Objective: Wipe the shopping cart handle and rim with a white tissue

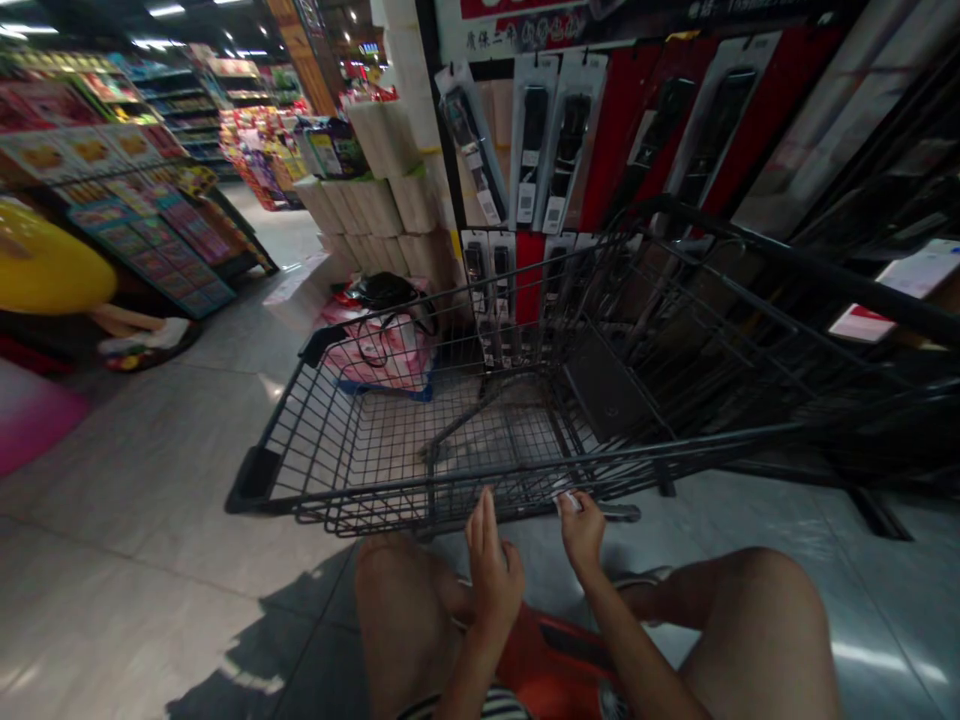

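Note:
A black wire shopping cart (420, 425) stands sideways in front of me. My left hand (493, 565) is raised close to the cart's near side, its fingers stretched upward and holding nothing. Just to the right, my right hand (583, 530) is closed in a pinch on a small white piece (568, 500), which is too blurred to name. Both hands are in front of the lower wire wall, and I cannot tell whether either touches it. The cart's wire basket holds nothing that I can make out.
Packaged watch-like straps (534, 140) hang on a red and white rack behind the cart. Stacked paper rolls (375, 205) and a pink package (394, 350) are beyond its far side. An orange-red object (551, 665) is between my legs. Shelves of goods (150, 190) line the left.

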`<action>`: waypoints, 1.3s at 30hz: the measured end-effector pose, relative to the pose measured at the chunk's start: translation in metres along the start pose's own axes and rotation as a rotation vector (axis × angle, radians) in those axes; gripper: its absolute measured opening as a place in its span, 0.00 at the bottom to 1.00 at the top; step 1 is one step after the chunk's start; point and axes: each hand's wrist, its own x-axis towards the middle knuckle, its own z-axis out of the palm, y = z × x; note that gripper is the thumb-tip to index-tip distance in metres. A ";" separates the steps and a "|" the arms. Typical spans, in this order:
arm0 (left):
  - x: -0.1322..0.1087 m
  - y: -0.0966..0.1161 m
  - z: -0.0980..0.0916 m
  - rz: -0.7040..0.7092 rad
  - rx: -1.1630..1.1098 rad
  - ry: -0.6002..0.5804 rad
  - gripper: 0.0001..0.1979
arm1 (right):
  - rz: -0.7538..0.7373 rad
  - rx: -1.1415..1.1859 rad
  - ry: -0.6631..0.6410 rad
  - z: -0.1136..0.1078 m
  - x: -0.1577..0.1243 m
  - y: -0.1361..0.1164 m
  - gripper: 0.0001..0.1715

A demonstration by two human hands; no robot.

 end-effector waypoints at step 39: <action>0.004 -0.063 0.013 -0.090 0.062 0.038 0.15 | 0.045 0.107 -0.083 0.027 -0.033 -0.029 0.20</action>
